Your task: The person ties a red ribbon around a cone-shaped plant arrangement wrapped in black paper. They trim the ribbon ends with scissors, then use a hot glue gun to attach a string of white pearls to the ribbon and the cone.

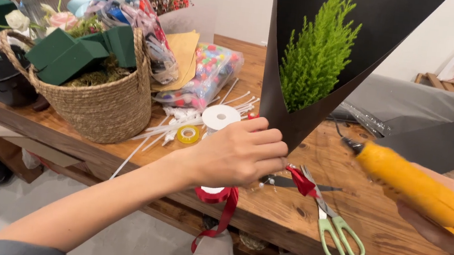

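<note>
Fingers (270,144) of left hand (238,154) pinch base of black paper cone (301,122) wrapping green conifer sprig (315,52), above wooden table (385,237). Right hand (444,218) grips yellow glue gun (419,189), nozzle toward cone. Green-handled scissors (330,219), red ribbon (224,201) below.

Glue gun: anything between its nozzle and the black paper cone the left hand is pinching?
Nothing visible. The glue gun in the right hand points its nozzle across open air above the wooden table toward the black paper cone; the left hand pinches the cone's tip. The scissors lie flat below.
</note>
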